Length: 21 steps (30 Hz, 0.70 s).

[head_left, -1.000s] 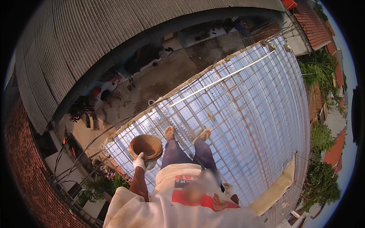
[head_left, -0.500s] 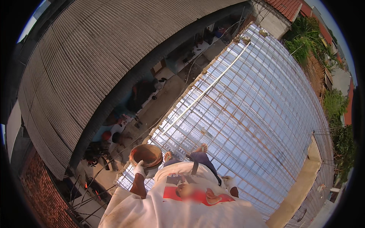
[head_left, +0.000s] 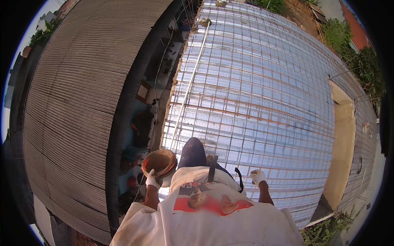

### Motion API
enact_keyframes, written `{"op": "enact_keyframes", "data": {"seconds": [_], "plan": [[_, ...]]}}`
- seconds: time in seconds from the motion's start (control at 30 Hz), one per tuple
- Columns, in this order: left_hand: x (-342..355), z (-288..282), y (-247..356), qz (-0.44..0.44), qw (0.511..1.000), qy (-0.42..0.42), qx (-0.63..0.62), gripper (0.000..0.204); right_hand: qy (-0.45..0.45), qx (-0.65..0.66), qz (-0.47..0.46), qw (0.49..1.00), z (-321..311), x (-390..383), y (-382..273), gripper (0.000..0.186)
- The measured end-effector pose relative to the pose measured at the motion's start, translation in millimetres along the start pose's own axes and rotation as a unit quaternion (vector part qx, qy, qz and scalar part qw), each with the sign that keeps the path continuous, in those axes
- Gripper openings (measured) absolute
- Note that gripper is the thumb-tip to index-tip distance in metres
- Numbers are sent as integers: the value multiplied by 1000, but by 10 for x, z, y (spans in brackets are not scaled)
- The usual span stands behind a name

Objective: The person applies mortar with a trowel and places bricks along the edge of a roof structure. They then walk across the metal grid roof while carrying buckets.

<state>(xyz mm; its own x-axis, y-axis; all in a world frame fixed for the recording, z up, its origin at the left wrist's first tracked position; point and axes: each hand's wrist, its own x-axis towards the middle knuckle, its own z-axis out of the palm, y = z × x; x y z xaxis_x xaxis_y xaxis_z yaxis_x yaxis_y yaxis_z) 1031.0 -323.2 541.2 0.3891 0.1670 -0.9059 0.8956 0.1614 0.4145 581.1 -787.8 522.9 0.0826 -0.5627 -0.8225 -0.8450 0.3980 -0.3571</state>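
My left hand (head_left: 152,179), in a white glove, is closed on the rim of a stack of round, reddish-brown stained buckets (head_left: 166,163) at my left side. The top bucket's mouth faces up and its inside looks bare. Over the steel mesh to my right, my right hand (head_left: 257,176), also gloved, has its fingers curled with nothing visible in them. Under me, the rusty rebar mesh (head_left: 254,110) lies over shiny ribbed metal decking (head_left: 230,141). One of my knees (head_left: 193,149) is raised in front of me.
A long pale pipe (head_left: 193,82) runs along the deck's left edge. Beyond that edge is a drop to a lower passage, beside a corrugated roof (head_left: 82,102). A rectangular opening with concrete walls (head_left: 340,139) is at the right. A cable (head_left: 158,78) hangs over the passage.
My view has turned to the right over the deck. My right hand has moved out from my side, and one knee has lifted. The buckets stay in my left hand.
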Motion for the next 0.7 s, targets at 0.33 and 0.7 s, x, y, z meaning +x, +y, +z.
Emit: {"op": "enact_keyframes", "data": {"seconds": [0.33, 0.7], "plan": [[881, 1743, 686, -94, 984, -72, 137, 30, 3, -44, -76, 996, -343, 474, -1700, 29], [1042, 5459, 1942, -49, 979, -42, 192, 20, 65, 220, 103, 968, -917, 1157, -2485, 26]]}}
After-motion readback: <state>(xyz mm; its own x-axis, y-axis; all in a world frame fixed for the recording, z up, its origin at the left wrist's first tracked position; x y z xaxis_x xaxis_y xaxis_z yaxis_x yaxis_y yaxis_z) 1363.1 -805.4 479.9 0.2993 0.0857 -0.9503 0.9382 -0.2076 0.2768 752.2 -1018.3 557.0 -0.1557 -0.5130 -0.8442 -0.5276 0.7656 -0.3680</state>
